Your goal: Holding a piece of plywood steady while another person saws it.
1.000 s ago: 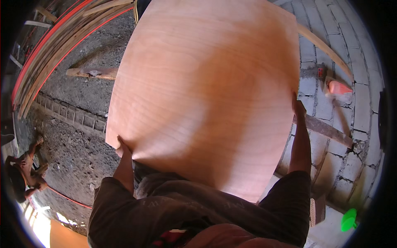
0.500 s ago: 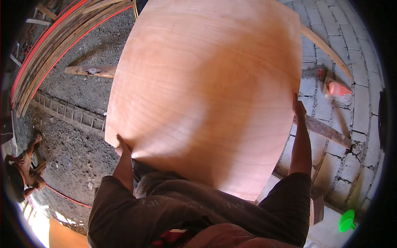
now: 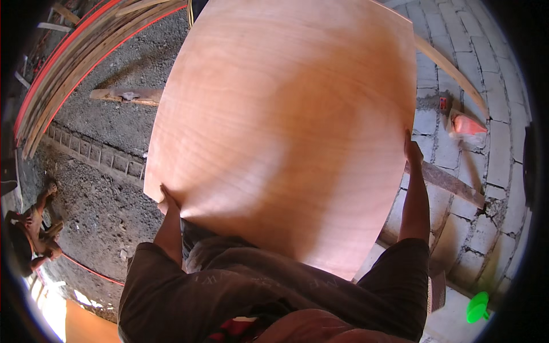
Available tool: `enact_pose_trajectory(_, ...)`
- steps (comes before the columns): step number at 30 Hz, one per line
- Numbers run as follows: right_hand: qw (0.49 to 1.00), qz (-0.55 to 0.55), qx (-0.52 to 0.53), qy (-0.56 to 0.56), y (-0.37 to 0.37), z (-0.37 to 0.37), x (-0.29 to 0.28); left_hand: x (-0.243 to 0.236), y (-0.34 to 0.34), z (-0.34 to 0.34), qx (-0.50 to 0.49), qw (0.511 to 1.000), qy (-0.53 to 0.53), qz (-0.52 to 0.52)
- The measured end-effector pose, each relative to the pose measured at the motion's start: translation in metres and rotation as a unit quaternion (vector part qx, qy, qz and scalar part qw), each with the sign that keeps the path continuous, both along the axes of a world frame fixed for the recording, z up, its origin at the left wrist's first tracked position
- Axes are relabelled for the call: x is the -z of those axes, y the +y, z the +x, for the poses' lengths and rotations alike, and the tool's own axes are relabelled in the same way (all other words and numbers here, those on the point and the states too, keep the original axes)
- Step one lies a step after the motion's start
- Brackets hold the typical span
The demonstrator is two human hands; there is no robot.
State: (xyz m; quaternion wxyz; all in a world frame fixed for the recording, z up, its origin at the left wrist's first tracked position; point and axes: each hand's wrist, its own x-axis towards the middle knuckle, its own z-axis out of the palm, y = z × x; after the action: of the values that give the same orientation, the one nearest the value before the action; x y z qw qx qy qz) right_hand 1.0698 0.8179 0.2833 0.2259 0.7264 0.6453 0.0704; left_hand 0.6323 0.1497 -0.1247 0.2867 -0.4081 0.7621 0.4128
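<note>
A large, pale reddish plywood sheet (image 3: 257, 126) fills the middle of the view, with a broad shadow across its face. My left hand (image 3: 167, 201) grips its near left corner, thumb on top and fingers hidden beneath. On the right edge, farther forward, my right hand (image 3: 413, 151) is closed round the sheet, its fingers mostly out of sight. The near edge of the sheet lies close against the front of my dark shirt.
A grey block wall (image 3: 492, 131) stands to the right, with a red item in clear plastic (image 3: 468, 124) and a wooden plank (image 3: 454, 186) by it. Long boards (image 3: 86, 63) lie far left. Rough gravel ground (image 3: 97, 200) holds a ladder-like strip (image 3: 94, 153). A green plastic object (image 3: 477, 307) is near right.
Both hands keep their hold on the plywood sheet. It has shifted only very slightly, its near left corner a touch farther left.
</note>
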Motion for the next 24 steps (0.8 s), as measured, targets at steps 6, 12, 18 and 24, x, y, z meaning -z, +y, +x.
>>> enact_pose_trajectory(6,1.0,0.003,-0.009,0.003,0.0,0.003,0.001,-0.001,0.001,0.001,0.001,1.0,-0.007,-0.015)
enact_pose_trajectory(12,1.0,0.006,-0.009,0.012,0.002,0.005,0.002,-0.009,0.004,0.0,0.004,0.999,-0.014,-0.04)
enact_pose_trajectory(18,1.0,0.002,-0.015,0.004,0.001,0.004,0.002,-0.01,0.0,0.0,0.008,0.998,-0.027,-0.058)
enact_pose_trajectory(24,1.0,0.016,-0.021,-0.006,-0.001,0.001,0.001,0.013,-0.01,0.002,-0.017,1.0,0.012,0.01)
